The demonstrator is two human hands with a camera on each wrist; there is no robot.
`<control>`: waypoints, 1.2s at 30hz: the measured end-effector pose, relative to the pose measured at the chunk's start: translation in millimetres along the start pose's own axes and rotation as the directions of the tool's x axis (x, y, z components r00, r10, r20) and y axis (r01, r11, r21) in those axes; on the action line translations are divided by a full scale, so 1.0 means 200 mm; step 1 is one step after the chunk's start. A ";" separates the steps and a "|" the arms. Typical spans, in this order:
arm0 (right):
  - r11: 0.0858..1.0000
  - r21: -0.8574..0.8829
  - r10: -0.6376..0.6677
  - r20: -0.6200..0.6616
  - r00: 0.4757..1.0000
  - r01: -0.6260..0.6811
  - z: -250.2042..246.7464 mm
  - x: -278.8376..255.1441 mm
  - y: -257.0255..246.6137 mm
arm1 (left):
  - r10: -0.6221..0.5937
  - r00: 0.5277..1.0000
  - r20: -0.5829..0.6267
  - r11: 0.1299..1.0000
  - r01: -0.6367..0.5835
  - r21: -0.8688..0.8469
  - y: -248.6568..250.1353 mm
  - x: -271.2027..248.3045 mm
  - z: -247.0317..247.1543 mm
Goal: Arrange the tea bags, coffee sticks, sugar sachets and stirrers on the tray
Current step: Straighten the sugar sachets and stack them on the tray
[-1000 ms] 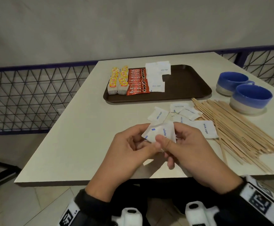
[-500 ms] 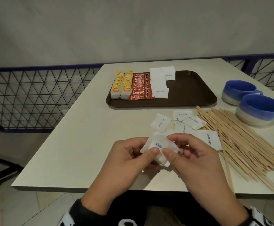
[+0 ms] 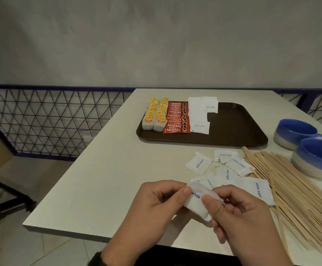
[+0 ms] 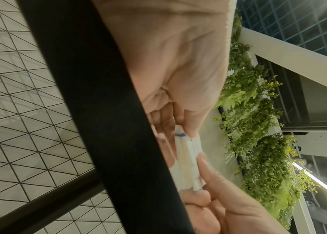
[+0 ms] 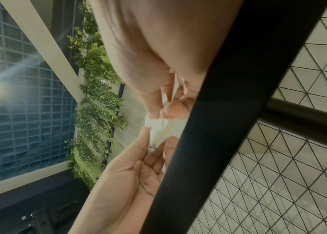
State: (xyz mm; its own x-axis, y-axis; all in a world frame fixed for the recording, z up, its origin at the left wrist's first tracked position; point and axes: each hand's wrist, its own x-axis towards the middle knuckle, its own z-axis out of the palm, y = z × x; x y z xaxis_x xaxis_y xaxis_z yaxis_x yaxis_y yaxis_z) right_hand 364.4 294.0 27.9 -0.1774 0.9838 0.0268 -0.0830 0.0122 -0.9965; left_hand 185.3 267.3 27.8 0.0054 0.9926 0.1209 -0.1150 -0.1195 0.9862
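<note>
Both hands hold a small stack of white sugar sachets (image 3: 198,200) above the table's near edge. My left hand (image 3: 168,198) pinches its left end, thumb on top; my right hand (image 3: 223,204) pinches its right end. The wrist views show the same stack (image 4: 188,161) (image 5: 162,131) edge-on between the fingers. On the brown tray (image 3: 233,127) lie yellow-tagged tea bags (image 3: 154,116), red coffee sticks (image 3: 177,118) and white sachets (image 3: 200,114) in rows. Loose sachets (image 3: 227,167) lie on the table before the tray. Wooden stirrers (image 3: 294,192) are heaped at the right.
Two blue and white cups (image 3: 308,146) stand at the right, behind the stirrers. The right half of the tray is bare. A wire-mesh railing (image 3: 50,120) runs behind and left of the table (image 3: 98,179).
The stack has turned in my hands and lies flatter, its printed face up. The hands have kept their hold near the table's near edge.
</note>
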 end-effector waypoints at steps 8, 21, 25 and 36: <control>0.999 -0.047 0.013 0.061 0.998 -0.011 0.01 -0.01 -0.03 | -0.024 1.000 0.009 0.999 0.024 -0.035 0.01 0.01 -0.01; 0.998 -0.042 0.050 0.053 0.997 -0.048 0.02 0.00 -0.03 | 0.026 0.997 -0.069 1.000 -0.025 0.007 0.00 0.01 0.00; 0.986 -0.124 0.119 0.074 0.990 -0.110 0.01 -0.01 -0.05 | 0.037 0.998 -0.056 0.999 -0.038 -0.010 -0.03 0.01 -0.01; 0.568 -0.817 0.245 0.284 0.927 0.100 -0.17 0.38 -0.72 | 0.030 0.992 -0.124 0.990 -0.047 -0.137 0.01 0.03 -0.02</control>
State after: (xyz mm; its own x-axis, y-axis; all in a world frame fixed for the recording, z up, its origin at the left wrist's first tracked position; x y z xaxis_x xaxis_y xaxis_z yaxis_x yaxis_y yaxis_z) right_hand 396.0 372.2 170.2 -0.4629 0.8644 -0.1964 0.7363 0.2516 -0.6282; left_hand 180.3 272.8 29.8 -0.1207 0.9834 0.1353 -0.2498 -0.1620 0.9546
